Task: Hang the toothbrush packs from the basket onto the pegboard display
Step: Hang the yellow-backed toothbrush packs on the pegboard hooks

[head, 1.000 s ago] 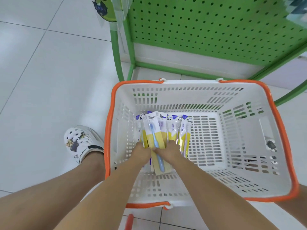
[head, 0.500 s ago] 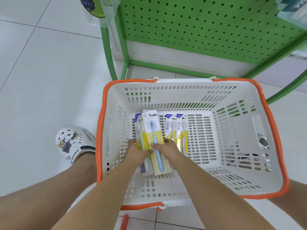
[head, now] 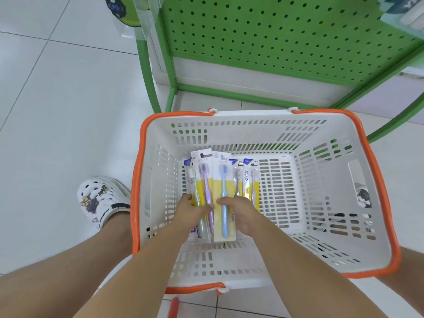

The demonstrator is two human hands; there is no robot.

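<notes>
A white basket (head: 321, 134) with an orange rim stands on the floor before the green pegboard display (head: 286, 35). Several toothbrush packs lie in its left half. My left hand (head: 195, 213) grips a pack with a purple toothbrush (head: 206, 180), together with a pale green one beside it. My right hand (head: 241, 214) holds the pack with the blue toothbrush (head: 223, 193), thumb on its front. More packs (head: 251, 180) lie flat to the right, under my right hand.
My foot in a white clog (head: 103, 200) stands left of the basket on white floor tiles. The green frame legs (head: 169, 88) of the display rise just behind the basket. A red object (head: 173, 307) lies at the bottom edge.
My hands have drawn apart a little, and the purple toothbrush pack now shows beside the blue one. The view has shifted slightly.
</notes>
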